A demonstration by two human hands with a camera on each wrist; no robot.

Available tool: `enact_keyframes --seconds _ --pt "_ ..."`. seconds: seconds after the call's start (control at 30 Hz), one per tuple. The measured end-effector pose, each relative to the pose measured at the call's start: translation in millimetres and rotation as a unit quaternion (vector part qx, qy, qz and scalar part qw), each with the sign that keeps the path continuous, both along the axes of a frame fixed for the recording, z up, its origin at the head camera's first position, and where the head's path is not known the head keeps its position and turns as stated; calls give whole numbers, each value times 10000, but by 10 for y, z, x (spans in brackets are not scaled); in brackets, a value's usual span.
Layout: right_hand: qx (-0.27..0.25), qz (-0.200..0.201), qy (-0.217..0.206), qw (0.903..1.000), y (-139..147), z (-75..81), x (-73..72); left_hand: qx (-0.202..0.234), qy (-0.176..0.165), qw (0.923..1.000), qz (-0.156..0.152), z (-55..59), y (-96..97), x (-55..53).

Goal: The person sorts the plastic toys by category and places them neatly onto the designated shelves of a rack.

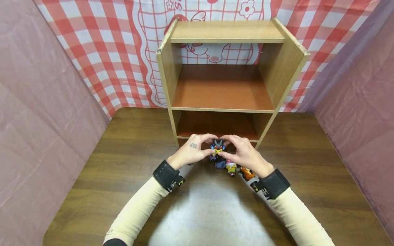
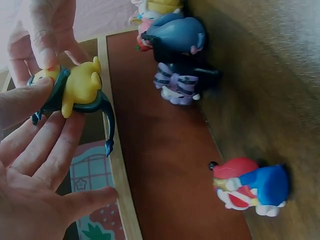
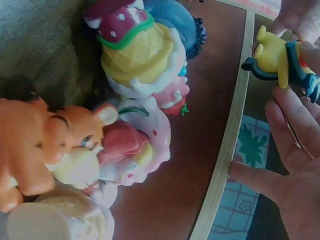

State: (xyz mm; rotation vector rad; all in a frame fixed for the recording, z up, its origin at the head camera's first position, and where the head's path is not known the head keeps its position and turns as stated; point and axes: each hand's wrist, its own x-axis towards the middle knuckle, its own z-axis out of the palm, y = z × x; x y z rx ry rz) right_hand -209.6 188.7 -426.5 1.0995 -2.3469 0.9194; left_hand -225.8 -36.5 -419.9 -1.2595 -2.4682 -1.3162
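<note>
Both hands hold one small figurine (image 1: pixel 218 145) in front of the shelf, with a dark horned hood, red eyes, yellow body and dark tail. My left hand (image 1: pixel 192 150) pinches one side of it between thumb and fingers. The right hand (image 1: pixel 246 153) pinches the other side. In the left wrist view the yellow figurine (image 2: pixel 81 87) appears sideways, its tail hanging free. Below the hands stand a dark blue figurine (image 1: pixel 220 165), a pink-and-yellow ice cream cone figurine (image 1: pixel 231 168) and an orange tiger-like figurine (image 1: pixel 247 173). A figurine with a striped purple bow (image 2: pixel 177 82) stands nearby.
The wooden shelf unit (image 1: pixel 223 87) stands at the back of the wood-grain table (image 1: pixel 129 153), with reddish-brown boards. A red-and-blue figurine (image 2: pixel 250 185) stands apart by the lower board. Checked cloth (image 1: pixel 101 37) hangs behind, and pink cloth (image 1: pixel 363 92) covers the sides.
</note>
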Motion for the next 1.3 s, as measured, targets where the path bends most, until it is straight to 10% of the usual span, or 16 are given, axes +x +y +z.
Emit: enact_keyframes --seconds 1.3 --pt "61 -30 -371 9993 -62 193 -131 107 -493 9982 329 192 -2 -177"
